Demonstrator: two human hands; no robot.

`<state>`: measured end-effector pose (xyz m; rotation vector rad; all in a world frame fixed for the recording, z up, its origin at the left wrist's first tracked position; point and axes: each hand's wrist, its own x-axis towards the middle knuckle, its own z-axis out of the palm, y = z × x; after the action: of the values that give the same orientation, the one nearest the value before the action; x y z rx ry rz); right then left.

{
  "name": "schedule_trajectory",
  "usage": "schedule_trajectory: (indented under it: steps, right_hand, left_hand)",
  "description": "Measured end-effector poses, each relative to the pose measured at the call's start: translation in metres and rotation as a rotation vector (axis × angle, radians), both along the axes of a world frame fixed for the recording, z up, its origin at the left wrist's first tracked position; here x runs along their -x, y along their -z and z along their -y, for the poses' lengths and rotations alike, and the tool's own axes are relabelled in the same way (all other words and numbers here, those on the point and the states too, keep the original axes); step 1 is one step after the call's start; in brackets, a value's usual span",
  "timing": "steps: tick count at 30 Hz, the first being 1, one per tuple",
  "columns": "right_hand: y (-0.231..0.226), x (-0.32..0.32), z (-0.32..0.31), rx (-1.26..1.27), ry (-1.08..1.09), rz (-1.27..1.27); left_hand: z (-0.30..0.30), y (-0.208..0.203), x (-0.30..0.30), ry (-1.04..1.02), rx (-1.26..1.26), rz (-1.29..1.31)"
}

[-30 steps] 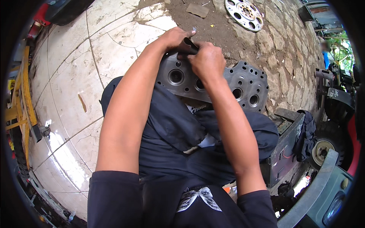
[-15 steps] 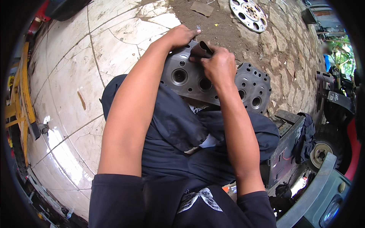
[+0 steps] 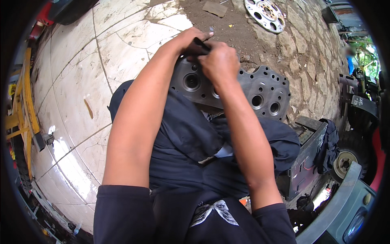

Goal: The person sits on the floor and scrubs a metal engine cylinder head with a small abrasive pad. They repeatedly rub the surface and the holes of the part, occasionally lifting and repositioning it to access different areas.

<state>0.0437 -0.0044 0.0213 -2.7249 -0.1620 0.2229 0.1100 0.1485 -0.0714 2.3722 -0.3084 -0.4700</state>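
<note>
Both hands close together over the far edge of a grey engine cylinder head (image 3: 252,91) that rests across the person's lap: the right hand (image 3: 221,63) is curled shut around a small dark tool (image 3: 202,44), whose black tip shows between the two hands, while the left hand (image 3: 191,40) is folded against the same tool from the other side, its fingers bent in with no gap to speak of. What kind of tool it is cannot be told, as the fingers hide most of it. The cylinder head lies on the dark trousers (image 3: 191,154), its round ports facing up, one end under the hands and the other end reaching toward the person's right, over a stone-paved ground (image 3: 308,53). The work in hand appears to be seating or turning the tool at a point near the head's far left corner, and it seems best done with the casting kept flat on the knees, the left hand steadying the tool and the right supplying the force straight down, so that it does not slip off the machined face. A silver wheel rim (image 3: 266,14) lies well apart at the top, and pale cracked tiles (image 3: 81,81) spread to the left.
</note>
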Motion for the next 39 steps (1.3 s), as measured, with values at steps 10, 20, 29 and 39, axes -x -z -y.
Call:
schedule_trajectory:
  steps: [10, 20, 29, 39]
  right_hand:
    - [0.002, 0.002, 0.018, -0.029, 0.031, 0.044]
    - [-0.008, -0.001, 0.008, 0.006, -0.002, -0.063]
    - [0.01, 0.016, -0.03, -0.054, -0.092, 0.101]
    - [0.053, 0.023, 0.13, -0.082, 0.237, 0.725]
  left_hand:
    - [0.006, -0.009, -0.007, -0.164, 0.162, -0.186]
    - [-0.06, -0.058, 0.014, -0.375, 0.058, -0.552]
    - [-0.081, -0.089, 0.041, -0.214, 0.113, -0.591]
    - [-0.034, -0.054, 0.042, -0.087, 0.147, -0.64]
